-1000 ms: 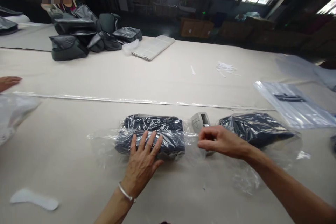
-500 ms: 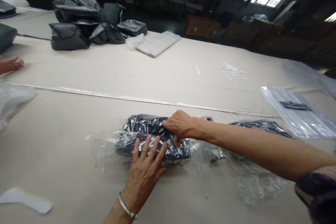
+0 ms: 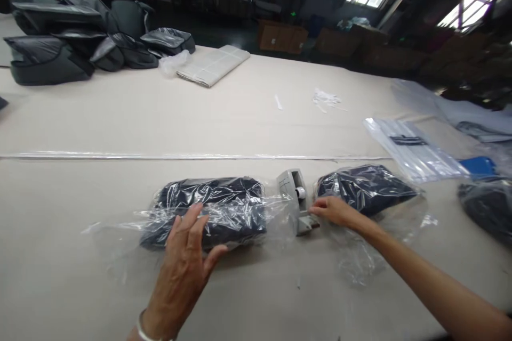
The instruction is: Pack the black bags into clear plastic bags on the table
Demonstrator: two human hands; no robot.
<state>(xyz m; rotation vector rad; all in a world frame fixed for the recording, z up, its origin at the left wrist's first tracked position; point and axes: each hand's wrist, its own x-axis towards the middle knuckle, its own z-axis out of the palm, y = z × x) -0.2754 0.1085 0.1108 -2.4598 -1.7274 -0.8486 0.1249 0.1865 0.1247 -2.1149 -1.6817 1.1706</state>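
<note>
A dark item in a clear plastic bag [image 3: 228, 197] lies on the pale table, its loose plastic spreading out at both ends. My left hand [image 3: 186, 248] rests on the front of this bag, fingers spread. Just right of the bag stands a grey tape dispenser [image 3: 288, 186] with a small white roll inside. At its right edge is my right hand [image 3: 330, 210], thumb and fingertips pinched together; whatever they hold is too small to name. Beyond that hand lies a second bagged dark item [image 3: 368, 186].
Dark grey bags [image 3: 48, 58] are piled at the back left, near a person's hands. A folded grey sheet [image 3: 216, 65], white strips [image 3: 326, 98] and flat plastic bags [image 3: 414, 149] lie farther back. Another bagged item [image 3: 488, 208] is at the right.
My right hand has left the bagged item and moved right to the tape dispenser. My left hand stays on the bag, slightly farther left. The view has turned right.
</note>
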